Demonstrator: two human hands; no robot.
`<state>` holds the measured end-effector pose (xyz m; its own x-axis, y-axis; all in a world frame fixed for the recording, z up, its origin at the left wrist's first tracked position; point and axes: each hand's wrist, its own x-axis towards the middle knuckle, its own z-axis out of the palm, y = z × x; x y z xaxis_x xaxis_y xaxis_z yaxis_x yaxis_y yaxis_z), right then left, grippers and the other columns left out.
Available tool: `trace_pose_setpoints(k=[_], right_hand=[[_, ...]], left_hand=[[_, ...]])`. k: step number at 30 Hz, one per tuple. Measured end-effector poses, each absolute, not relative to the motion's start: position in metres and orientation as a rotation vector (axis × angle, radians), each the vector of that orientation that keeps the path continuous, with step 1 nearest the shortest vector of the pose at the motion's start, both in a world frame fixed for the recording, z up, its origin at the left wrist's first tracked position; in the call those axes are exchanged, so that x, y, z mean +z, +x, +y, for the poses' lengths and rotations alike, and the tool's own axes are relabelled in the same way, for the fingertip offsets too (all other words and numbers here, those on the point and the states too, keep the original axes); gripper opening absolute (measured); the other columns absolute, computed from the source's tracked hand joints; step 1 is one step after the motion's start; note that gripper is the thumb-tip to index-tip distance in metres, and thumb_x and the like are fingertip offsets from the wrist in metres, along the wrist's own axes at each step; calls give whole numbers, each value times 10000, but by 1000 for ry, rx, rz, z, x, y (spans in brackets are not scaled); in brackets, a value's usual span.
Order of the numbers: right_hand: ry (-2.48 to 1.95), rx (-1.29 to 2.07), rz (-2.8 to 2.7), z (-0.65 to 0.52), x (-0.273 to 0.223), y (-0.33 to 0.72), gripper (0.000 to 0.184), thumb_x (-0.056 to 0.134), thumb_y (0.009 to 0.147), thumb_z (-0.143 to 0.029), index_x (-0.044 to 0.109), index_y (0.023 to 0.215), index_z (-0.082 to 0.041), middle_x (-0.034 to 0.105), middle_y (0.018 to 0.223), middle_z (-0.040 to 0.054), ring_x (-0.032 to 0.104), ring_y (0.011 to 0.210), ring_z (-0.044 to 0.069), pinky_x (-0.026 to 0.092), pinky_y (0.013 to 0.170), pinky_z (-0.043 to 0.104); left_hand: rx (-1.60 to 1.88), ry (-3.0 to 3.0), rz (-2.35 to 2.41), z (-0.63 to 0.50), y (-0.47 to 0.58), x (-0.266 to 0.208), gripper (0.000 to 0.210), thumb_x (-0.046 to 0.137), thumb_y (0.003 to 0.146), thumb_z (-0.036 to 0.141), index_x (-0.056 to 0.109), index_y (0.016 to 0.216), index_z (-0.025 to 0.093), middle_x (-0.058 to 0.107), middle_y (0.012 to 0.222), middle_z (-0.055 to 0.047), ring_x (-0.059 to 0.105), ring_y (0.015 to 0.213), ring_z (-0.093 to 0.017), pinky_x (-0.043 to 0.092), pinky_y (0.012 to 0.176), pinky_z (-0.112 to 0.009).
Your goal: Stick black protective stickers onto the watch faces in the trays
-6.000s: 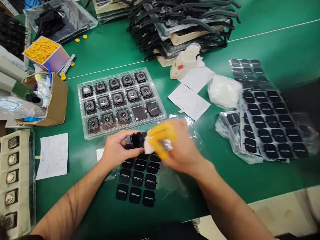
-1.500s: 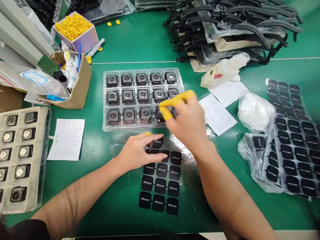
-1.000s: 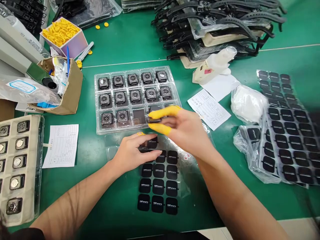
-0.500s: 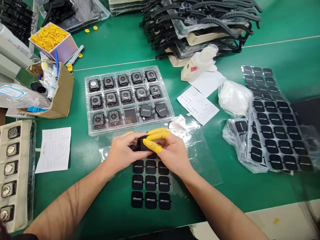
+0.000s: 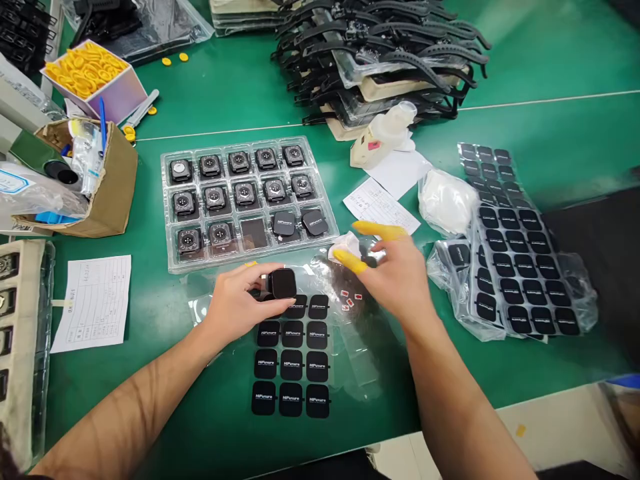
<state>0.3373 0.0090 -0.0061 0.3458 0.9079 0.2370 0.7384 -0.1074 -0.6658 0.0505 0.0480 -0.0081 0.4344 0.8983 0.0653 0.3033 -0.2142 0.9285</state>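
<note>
My left hand (image 5: 240, 293) grips a black smartwatch case (image 5: 283, 283), its dark, glossy screen turned up. Yellow finger cots cover the thumb and forefinger of my right hand (image 5: 393, 270). Those fingers are spread apart over a crumpled white cloth (image 5: 344, 245), the thumb overlapping its edge. Beneath the watch lies a sheet of black HiFuture screen films (image 5: 291, 365). Several tiny red-and-white tabs (image 5: 350, 302) lie on clear plastic between my hands. Beyond them, a clear tray (image 5: 230, 260) holds watch cases, mostly back side up; two in the front row show HiFuture films.
At right are more film sheets (image 5: 510, 260) and a bagged white bundle (image 5: 447, 200). A bottle (image 5: 377, 140) stands behind paper slips (image 5: 383, 205). Strapped watches on trays (image 5: 380, 53) are piled at the back. Left are a cardboard box (image 5: 113, 187), yellow finger cots (image 5: 85, 70) and another tray (image 5: 30, 333).
My right hand has let go of the watch and moved right to the white cloth, its fingers opening. The watch stays in my left hand, its screen now exposed. The view has shifted slightly.
</note>
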Motion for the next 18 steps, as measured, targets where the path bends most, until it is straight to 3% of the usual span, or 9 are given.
trace_pose_setpoints(k=[3, 6, 9, 18], right_hand=[[-1871, 149, -1513, 13, 0, 319, 180, 759, 936, -470, 771, 887, -298, 760, 875, 57, 643, 793, 259, 525, 750, 431], [-1616, 263, -1652, 5, 18, 289, 35, 795, 944, -347, 773, 936, -321, 789, 903, 43, 701, 823, 257, 562, 760, 436], [-1353, 409, -1839, 2, 23, 263, 56, 769, 961, -283, 784, 1014, -270, 796, 920, 65, 716, 800, 245, 585, 703, 415], [-1439, 423, -1752, 5, 4, 258, 90, 723, 985, -335, 800, 972, -289, 763, 961, 75, 703, 894, 246, 588, 746, 402]], left_hand=[[802, 1764, 1060, 48, 51, -7, 462, 957, 727, 271, 831, 1171, 240, 782, 838, -23, 698, 672, -155, 656, 665, -307], [798, 1755, 1080, 48, 53, -5, 457, 961, 709, 263, 834, 1148, 244, 794, 834, -13, 710, 660, -149, 673, 681, -307], [803, 1724, 1049, 47, 53, -4, 443, 940, 695, 210, 833, 1124, 252, 834, 904, -21, 755, 699, -156, 695, 725, -301], [791, 1766, 1086, 46, 52, -4, 448, 969, 677, 272, 836, 1104, 250, 817, 843, -15, 750, 672, -175, 698, 692, -325]])
